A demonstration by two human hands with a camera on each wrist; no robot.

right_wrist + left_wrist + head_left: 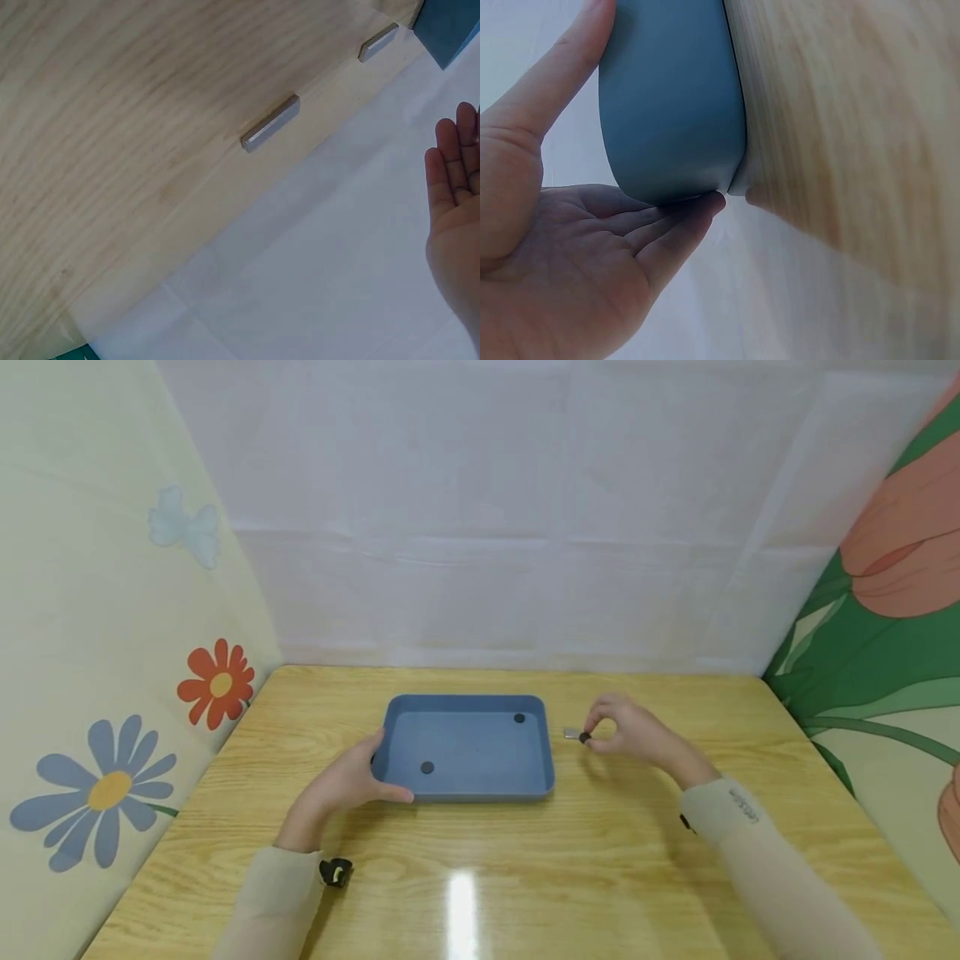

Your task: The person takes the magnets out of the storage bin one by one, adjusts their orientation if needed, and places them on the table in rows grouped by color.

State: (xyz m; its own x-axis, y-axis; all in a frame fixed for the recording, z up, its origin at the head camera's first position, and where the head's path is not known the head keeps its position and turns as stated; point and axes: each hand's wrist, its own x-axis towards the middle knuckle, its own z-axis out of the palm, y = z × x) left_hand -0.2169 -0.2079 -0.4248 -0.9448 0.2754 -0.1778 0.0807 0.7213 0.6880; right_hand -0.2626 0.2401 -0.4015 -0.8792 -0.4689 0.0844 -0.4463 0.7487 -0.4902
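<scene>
A shallow blue tray [480, 797] lies on the wooden table, with two small dark discs inside, one near the front left [427, 767] and another at the back right [520, 718]. My left hand [348, 779] holds its front left corner, thumb at the front wall and fingers along the left side. Right of the tray, my right hand [630, 731] pinches a small dark round piece [585, 738] between thumb and forefinger. A small silvery bar [571, 733] is beside that piece. In the right wrist view, the thumb and the pinched piece are out of sight.
Two silvery bars, one nearer [271, 124] and one closer to the tray [378, 42], lie on the table in the right wrist view. A white sheet [495, 527] hangs behind the table [420, 877]. Flower-patterned panels stand left [90, 610] and right [885, 635].
</scene>
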